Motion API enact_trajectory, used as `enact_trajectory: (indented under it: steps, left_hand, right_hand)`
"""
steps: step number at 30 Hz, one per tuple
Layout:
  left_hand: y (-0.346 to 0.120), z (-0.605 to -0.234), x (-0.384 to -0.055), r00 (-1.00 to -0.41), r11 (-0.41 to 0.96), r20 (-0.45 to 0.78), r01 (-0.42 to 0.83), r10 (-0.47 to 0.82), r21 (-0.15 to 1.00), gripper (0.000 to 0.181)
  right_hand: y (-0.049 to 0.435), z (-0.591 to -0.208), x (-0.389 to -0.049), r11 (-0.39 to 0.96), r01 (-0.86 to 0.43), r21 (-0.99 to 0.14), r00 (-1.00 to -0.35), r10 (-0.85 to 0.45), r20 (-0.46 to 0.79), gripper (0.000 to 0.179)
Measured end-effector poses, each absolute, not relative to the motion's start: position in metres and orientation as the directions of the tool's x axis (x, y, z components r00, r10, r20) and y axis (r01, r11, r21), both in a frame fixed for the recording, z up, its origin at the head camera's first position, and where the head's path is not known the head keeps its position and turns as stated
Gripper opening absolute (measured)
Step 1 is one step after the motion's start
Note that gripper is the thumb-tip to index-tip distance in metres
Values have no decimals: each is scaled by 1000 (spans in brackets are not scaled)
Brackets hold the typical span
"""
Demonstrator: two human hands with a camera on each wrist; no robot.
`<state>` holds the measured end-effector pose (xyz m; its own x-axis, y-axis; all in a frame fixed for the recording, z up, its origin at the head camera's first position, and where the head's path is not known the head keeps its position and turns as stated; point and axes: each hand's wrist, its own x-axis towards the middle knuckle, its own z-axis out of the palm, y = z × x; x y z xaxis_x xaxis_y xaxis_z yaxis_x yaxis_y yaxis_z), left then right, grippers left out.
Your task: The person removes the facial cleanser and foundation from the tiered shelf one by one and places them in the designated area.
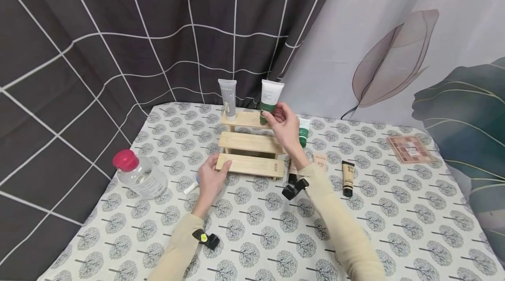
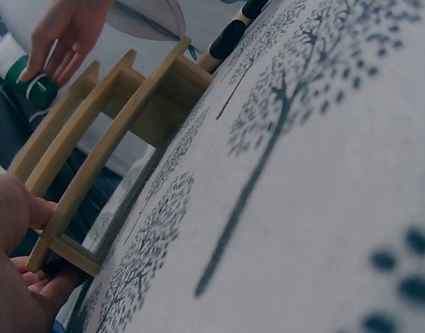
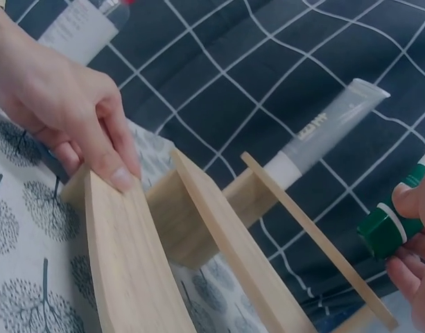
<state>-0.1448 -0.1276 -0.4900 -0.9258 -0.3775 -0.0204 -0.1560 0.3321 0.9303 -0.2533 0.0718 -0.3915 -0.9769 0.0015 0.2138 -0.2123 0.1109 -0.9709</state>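
Note:
A three-step wooden rack (image 1: 250, 165) stands on the table, and my left hand (image 1: 211, 177) grips the left end of its lowest step, thumb on top. My right hand (image 1: 285, 126) holds a green and white squeeze tube (image 1: 271, 92), cap down, over the right part of the top step. In the right wrist view the tube's green cap (image 3: 378, 232) hangs beside the top step, apart from it. A grey squeeze tube (image 1: 228, 99) stands on its cap at the left end of that step. The left wrist view shows fingers (image 2: 42, 211) around the step's end.
A clear bottle with a red cap (image 1: 142, 176) stands at left. Right of the rack lie another green and white tube (image 1: 304, 132), a BB cream tube (image 1: 320, 161), a black-capped beige tube (image 1: 348, 179) and a palette (image 1: 411, 149). A white stick-like item (image 1: 191, 187) lies by my left hand.

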Motion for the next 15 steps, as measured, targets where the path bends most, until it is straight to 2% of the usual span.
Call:
enact_trajectory:
  steps: [6, 15]
  left_hand:
    - [-127, -492, -146, -926, 335, -25, -162, -377, 928, 56]
    - [-128, -492, -145, -929, 323, 2, -127, -370, 938, 57]
  right_hand:
    - [89, -392, -254, 105, -237, -966, -970, 26, 241, 40]
    - [115, -390, -254, 150, -208, -967, -975, 46, 217, 39]
